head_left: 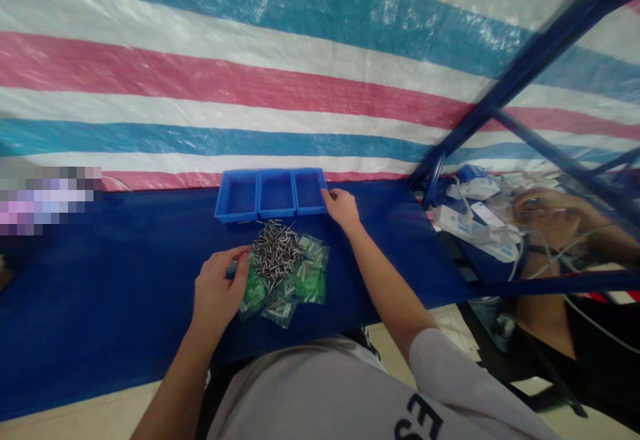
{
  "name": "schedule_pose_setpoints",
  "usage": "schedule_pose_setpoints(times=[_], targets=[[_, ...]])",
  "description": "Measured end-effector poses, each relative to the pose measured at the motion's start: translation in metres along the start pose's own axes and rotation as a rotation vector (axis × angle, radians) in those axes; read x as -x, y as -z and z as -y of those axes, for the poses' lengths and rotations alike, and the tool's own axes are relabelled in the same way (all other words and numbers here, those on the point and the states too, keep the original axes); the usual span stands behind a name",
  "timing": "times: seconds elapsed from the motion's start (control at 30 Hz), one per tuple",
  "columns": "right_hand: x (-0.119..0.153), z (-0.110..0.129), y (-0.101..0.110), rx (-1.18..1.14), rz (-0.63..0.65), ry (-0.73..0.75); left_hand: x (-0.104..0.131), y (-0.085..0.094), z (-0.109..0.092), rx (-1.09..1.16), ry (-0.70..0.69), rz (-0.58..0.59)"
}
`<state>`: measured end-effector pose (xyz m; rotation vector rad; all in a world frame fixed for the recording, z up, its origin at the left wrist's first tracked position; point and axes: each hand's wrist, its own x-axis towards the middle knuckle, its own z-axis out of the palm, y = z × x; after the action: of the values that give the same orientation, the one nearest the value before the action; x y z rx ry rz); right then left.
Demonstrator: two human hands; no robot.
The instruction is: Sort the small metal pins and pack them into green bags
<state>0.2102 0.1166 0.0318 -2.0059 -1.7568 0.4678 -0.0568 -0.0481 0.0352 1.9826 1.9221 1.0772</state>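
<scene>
Three blue plastic bins [276, 215] stand side by side at the back of the blue table. The fingers of my right hand [343, 207] are closed on the right edge of the rightmost bin [311, 211]. In front of the bins lies a heap of thin metal pins [277, 253], perhaps screws or rivets; they are too small to tell. Small clear bags with green and whitish contents [311, 284] lie around and partly under the heap. My left hand [220, 285] rests at the heap's left side, thumb and fingers apart, touching a green bag [253, 291].
A striped plastic sheet [250, 73] hangs behind the table [125, 293]. On the right, a dark blue metal frame [493, 103] rises beside a white power strip [473, 232] and cables. Another person's hands [547, 217] are beyond the frame.
</scene>
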Motion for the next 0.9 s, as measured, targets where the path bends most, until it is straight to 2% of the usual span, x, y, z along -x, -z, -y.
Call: schedule_pose_setpoints(times=[0.13,0.2,0.3,0.33,0.37,0.43,0.47,0.5,0.6,0.73,0.9], targets=[[0.0,0.001,0.0,-0.033,-0.007,-0.027,-0.002,-0.002,0.001,-0.05,-0.061,0.003],[0.006,0.005,0.004,-0.045,-0.052,-0.018,-0.004,-0.001,0.005,-0.08,-0.069,0.003],[0.03,0.016,0.015,-0.047,-0.246,0.14,-0.007,0.002,0.013,-0.119,-0.075,0.003],[0.041,0.022,0.019,-0.069,-0.257,0.241,-0.007,0.002,0.014,-0.123,-0.081,-0.001],[0.052,0.027,0.022,-0.103,-0.183,0.392,-0.006,0.002,0.016,-0.124,-0.09,-0.005],[0.073,0.039,0.027,-0.14,0.151,0.761,-0.002,0.0,0.016,-0.127,-0.126,-0.015],[0.082,0.045,0.027,-0.112,0.31,0.904,0.0,-0.002,0.015,-0.131,-0.149,-0.024],[0.088,0.05,0.025,-0.061,0.418,0.983,0.003,-0.003,0.014,-0.137,-0.173,-0.037],[0.093,0.064,0.013,0.117,0.566,1.022,0.011,-0.008,0.012,-0.162,-0.211,-0.098],[0.084,0.08,-0.002,0.286,0.595,0.942,0.021,-0.013,0.014,-0.172,-0.222,-0.11],[0.078,0.104,-0.007,0.441,0.712,0.904,0.032,-0.018,0.018,-0.147,-0.214,-0.128]])
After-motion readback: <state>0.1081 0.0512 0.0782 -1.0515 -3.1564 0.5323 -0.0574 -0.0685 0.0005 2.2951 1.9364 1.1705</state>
